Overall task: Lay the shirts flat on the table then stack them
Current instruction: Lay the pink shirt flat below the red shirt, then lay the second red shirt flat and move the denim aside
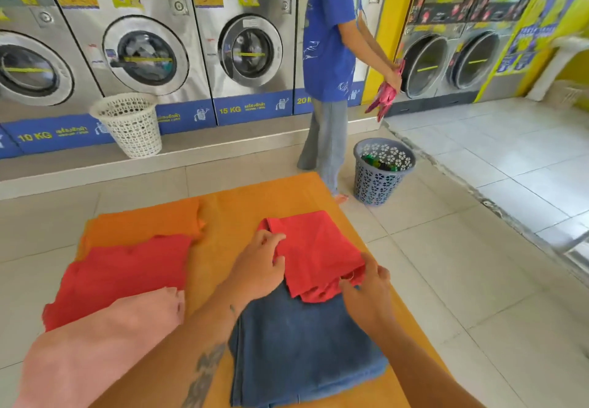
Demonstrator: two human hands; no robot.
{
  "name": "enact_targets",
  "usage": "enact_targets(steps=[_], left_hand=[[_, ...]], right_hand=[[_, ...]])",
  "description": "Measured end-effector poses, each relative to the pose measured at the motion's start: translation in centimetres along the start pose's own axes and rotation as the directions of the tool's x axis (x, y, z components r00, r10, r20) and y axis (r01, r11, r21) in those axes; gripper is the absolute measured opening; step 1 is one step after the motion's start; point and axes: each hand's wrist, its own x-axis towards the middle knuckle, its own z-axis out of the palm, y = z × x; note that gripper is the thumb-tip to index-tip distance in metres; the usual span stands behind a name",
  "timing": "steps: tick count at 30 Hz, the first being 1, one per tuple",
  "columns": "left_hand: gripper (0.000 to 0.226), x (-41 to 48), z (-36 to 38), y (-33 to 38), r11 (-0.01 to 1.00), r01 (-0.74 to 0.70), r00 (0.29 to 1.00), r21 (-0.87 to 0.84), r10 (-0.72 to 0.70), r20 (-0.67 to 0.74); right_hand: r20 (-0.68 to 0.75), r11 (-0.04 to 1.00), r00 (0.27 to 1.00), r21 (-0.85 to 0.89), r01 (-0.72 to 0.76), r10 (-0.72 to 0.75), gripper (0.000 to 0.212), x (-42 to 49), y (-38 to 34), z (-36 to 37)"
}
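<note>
A folded red shirt (314,251) lies on the far end of a folded blue shirt (299,347) on the orange table (229,216). My left hand (259,267) pinches the red shirt's left edge. Its near right corner is gripped by my right hand (366,293). To the left lie three flat shirts in an overlapping row: an orange one (143,223) farthest, a red one (124,274) in the middle, a pink one (95,344) nearest me.
A person in a blue shirt (328,57) stands beyond the table holding a pink cloth (384,98). A blue basket (382,170) stands on the floor by their feet. A white basket (130,124) stands by the row of washing machines (245,47).
</note>
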Motion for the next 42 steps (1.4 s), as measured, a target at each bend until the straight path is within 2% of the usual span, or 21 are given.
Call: enact_targets(steps=[4,11,16,21,23,26,28,31,36,39,40,42], left_hand=[[0.054,6.2,0.5,0.9,0.993,0.029,0.994,0.117,-0.041,0.100],[0.051,14.4,3.1,0.3,0.956,0.103,0.965,0.275,-0.163,0.204],[0.053,17.0,6.0,-1.5,0.934,0.109,0.942,0.340,-0.207,0.265],[0.067,17.5,7.0,-2.1,0.885,0.045,0.947,0.463,-0.186,0.263],[0.076,17.6,6.5,-1.9,0.905,0.022,0.930,0.424,-0.174,0.323],[0.083,17.2,5.3,-1.5,0.961,0.032,0.920,0.275,-0.136,0.367],[0.083,16.6,4.1,-1.0,0.982,0.033,0.931,0.185,-0.098,0.352],[0.081,15.3,1.9,-0.3,0.996,0.046,0.953,0.070,-0.065,0.294],[0.077,10.7,-2.4,0.1,0.994,0.099,0.969,-0.038,-0.088,0.231],[0.073,6.6,-4.3,-0.3,0.988,0.141,0.972,-0.069,-0.125,0.200],[0.070,5.1,-4.6,-0.6,0.986,0.148,0.974,-0.070,-0.133,0.184],[0.061,1.9,-5.3,-1.4,0.984,0.158,0.979,-0.079,-0.145,0.143]], right_hand=[[0.041,0.992,0.998,0.113,-0.061,0.056,0.078,2.4,0.7,0.6],[0.073,0.985,0.989,0.113,-0.133,0.126,0.073,6.1,2.2,2.7],[-0.006,0.995,1.000,0.097,-0.014,0.015,0.066,6.8,3.6,4.6],[-0.041,0.980,0.979,0.023,0.199,-0.198,0.064,6.8,4.2,5.0],[-0.017,0.972,0.972,-0.020,0.236,-0.236,0.062,6.8,3.9,4.5],[0.018,0.962,0.967,-0.107,0.253,-0.252,0.060,6.6,3.5,3.6],[0.032,0.963,0.973,-0.145,0.229,-0.227,0.060,6.6,3.2,3.2],[0.031,0.981,0.985,-0.093,0.171,-0.169,0.061,6.3,2.3,2.6],[0.047,0.984,0.988,-0.093,0.151,-0.147,0.062,5.3,0.3,2.3],[0.181,1.000,0.983,0.019,0.011,-0.014,0.071,5.2,-1.4,1.8],[0.236,0.999,0.972,0.037,0.009,-0.018,0.075,5.0,-1.9,1.7],[0.292,0.995,0.951,0.032,0.095,-0.101,0.078,4.3,-3.0,1.7]])
